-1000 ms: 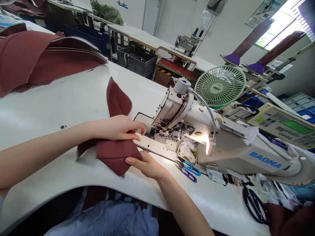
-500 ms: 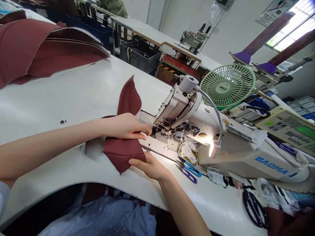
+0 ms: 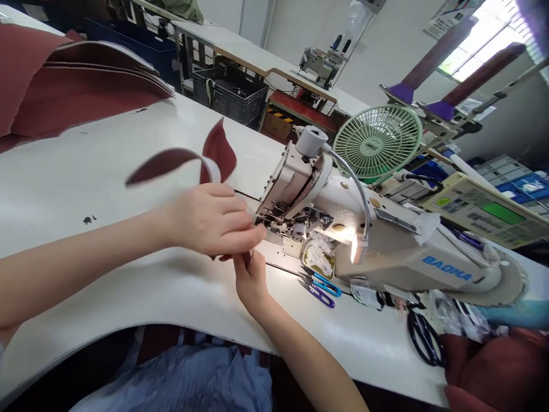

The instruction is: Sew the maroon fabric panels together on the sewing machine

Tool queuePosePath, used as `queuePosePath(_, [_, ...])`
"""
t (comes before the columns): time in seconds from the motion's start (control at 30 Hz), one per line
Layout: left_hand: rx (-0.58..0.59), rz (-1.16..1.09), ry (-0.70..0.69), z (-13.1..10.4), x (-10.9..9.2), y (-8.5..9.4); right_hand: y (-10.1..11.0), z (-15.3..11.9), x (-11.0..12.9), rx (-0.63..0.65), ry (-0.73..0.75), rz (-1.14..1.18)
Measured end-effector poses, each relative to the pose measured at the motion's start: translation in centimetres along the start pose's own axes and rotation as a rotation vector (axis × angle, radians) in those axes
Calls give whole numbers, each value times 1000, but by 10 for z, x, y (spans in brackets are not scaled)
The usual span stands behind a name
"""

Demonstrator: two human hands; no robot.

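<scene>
A dark red leather-like piece [image 3: 219,150] stands up behind my left hand [image 3: 214,220], in front of the sewing machine [image 3: 295,183]. One curved strip of it arcs out to the left, blurred, with a pale inner side. The fingers of my left hand are folded over the piece, largely covering it. Right below and touching it, my right hand [image 3: 252,283] pinches a lower bit of the same piece, of which only a small dark red edge shows. Both hands are just left of the needle area, and the exact grip between them is hidden.
Blue thread snips [image 3: 328,284] and purple thread snips [image 3: 319,294] lie right of my right hand, beside a small tray [image 3: 318,266] of white scraps. Large dark red pieces [image 3: 81,103] are stacked at the far left. A green fan [image 3: 372,143] stands behind the machine.
The lower part of the piece, flat between my hands before, is now gathered up under them. My hands have come together, and a strip swings up to the left. The camera view has shifted.
</scene>
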State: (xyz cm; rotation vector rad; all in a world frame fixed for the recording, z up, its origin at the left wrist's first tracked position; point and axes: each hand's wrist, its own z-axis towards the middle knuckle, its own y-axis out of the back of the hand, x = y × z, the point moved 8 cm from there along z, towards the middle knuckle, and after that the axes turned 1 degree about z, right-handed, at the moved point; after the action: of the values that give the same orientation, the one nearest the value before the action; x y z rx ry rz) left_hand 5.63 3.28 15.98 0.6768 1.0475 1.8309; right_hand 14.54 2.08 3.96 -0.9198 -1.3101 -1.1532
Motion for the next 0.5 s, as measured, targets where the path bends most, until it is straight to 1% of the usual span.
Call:
queuePosePath(0.07, [-65, -14, -74, -2, -16, 2, 17, -2, 4, -194, 54, 81])
queuePosePath(0.1, [-77, -3, -106, -4, -24, -1, 25, -5, 4, -266, 67, 116])
queuePosePath(0.13, [-69, 21, -125, -7, -29, -8, 32, -8, 2, -303, 67, 132])
queuePosePath(0.17, [-40, 50, -125, -11, -33, -18, 37, -12, -1, -309, 51, 132])
queuePosePath(0.23, [56, 89, -85, -20, -35, -45, 40, -21, -14, -255, -41, 138])
queuePosePath(0.33, [206, 82, 11, -38, -29, -86, 31, -38, -39, -123, -245, 259])
queuePosePath(0.4, [265, 57, 60, -46, -24, -104, 18, -46, -46, 10, -331, 347])
queuePosePath(0.47, [318, 5, 92, -48, -19, -116, 8, -49, -45, 162, -373, 363])
queuePosePath(0.5, [342, -25, 100, -49, -16, -120, 7, -51, -44, 225, -395, 344])
